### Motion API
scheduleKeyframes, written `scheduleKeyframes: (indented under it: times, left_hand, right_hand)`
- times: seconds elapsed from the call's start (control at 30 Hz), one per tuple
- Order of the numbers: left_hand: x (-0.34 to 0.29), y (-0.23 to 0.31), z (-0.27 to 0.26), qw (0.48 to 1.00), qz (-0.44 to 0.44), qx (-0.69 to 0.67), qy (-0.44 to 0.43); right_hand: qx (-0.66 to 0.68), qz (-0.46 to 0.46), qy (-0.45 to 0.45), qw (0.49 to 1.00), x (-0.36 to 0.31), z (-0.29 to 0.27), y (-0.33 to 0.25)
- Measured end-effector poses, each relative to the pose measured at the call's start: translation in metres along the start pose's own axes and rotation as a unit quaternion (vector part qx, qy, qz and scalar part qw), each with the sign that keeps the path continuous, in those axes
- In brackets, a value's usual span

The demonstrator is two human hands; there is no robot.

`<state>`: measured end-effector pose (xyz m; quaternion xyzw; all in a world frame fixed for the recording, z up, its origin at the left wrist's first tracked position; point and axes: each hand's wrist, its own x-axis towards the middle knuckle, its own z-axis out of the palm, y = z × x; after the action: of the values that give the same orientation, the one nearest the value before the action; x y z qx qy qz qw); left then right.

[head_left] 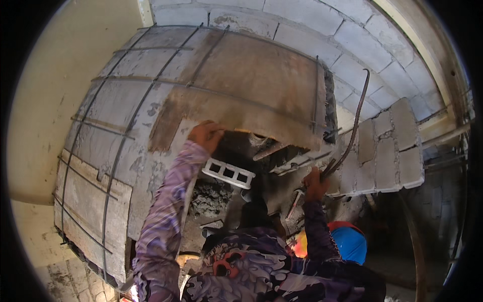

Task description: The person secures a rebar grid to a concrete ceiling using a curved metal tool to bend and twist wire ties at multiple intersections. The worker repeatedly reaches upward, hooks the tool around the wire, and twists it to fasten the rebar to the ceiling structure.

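Block walls surround a rebar-laced concrete slab (pixel 241 80). Left hand (pixel 205 135) grips the slab's lower edge; right hand (pixel 315 184) clenches a bent rod (pixel 354 121).

Both arms raised, left hand (pixel 205 135) and right hand (pixel 315 184) clenched.

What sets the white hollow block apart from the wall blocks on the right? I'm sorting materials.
The white hollow block lies loose, its rectangular holes showing; the wall blocks are stacked in courses with closed faces. The hollow block looks bright white, the wall blocks greyer. Both are rectangular masonry.
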<state>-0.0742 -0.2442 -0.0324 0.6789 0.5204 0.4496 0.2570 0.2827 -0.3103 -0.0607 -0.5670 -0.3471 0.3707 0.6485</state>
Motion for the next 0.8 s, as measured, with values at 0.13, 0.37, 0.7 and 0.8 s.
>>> scheduleKeyframes:
  times: [0.13, 0.37, 0.7, 0.8]
  left_hand:
    - [0.115, -0.021, 0.099, 0.992, -0.008, 0.127, -0.007]
    - [0.29, -0.065, 0.23, 0.88, -0.107, 0.432, -0.166]
    - [0.291, -0.09, 0.245, 0.924, -0.062, 0.366, 0.091]
    - [0.246, -0.034, 0.204, 0.925, -0.046, 0.323, 0.192]
  right_hand:
    - [-0.134, -0.077, -0.036, 0.987, 0.058, -0.001, -0.003]
    - [-0.107, -0.032, -0.115, 0.987, 0.123, -0.059, 0.05]
    - [-0.293, -0.087, -0.116, 0.945, 0.264, -0.06, 0.093]
    - [-0.26, -0.162, -0.158, 0.939, 0.298, -0.018, 0.096]
